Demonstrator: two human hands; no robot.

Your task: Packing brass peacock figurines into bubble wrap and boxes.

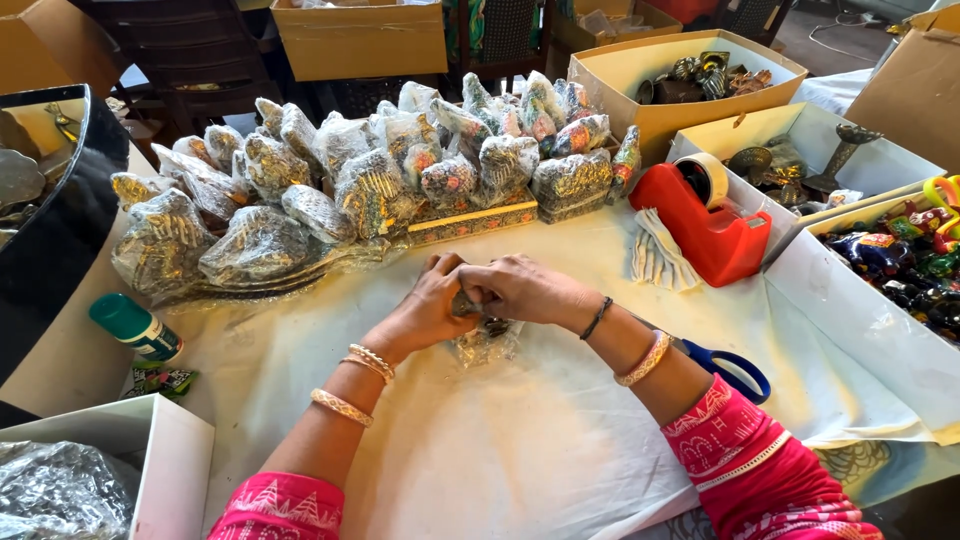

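Both hands, left hand [432,300] and right hand [520,290], clasped a small plastic-wrapped figurine [484,338] together; wrapped figurines [330,190] lay piled beyond them, blue-handled scissors [735,368] beside the right forearm.

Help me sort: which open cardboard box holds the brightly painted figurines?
The white-lined box at far right, its figurines blue, red and green. The other boxes hold dull metal pieces.

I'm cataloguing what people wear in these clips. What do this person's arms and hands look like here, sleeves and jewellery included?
Both arms wear bright pink sleeves with white printed patterns, ending above the forearm. The left hand has thin gold bangles at the wrist and a wider patterned bangle further up the forearm. The right hand has a thin dark band at the wrist and a wide pale, patterned bangle behind it. No gloves; I cannot make out any rings.
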